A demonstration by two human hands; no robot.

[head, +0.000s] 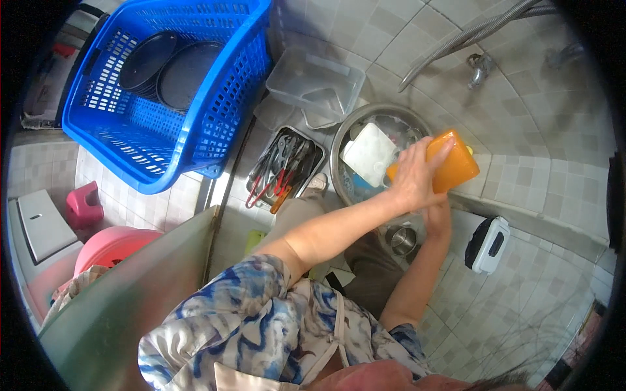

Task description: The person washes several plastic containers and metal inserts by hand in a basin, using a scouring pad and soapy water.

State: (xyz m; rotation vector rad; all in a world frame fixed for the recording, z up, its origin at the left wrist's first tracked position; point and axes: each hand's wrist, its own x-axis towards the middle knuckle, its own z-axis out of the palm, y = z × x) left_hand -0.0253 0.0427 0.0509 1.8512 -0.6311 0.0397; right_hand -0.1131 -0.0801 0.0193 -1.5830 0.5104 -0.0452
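Observation:
My left hand (415,173) grips an orange plastic container (452,163), tilted above the right side of a round metal basin (337,171). My right hand (436,207) reaches up against the container's lower side; its fingers are hidden behind the container and my left hand. A bit of something yellow (470,149) shows past the container's far edge. In the basin, a white square plastic piece (370,152) lies in cloudy water among other items, with a blue piece (361,182) partly under it.
A metal tray (320,156) of tongs and red-handled utensils sits left of the basin, beside clear plastic tubs (313,80). A blue basket (183,161) holds dark round pans (190,73). A metal cup (402,239) and grey-white brush (489,247) lie right; a tap (479,68) juts from the wall.

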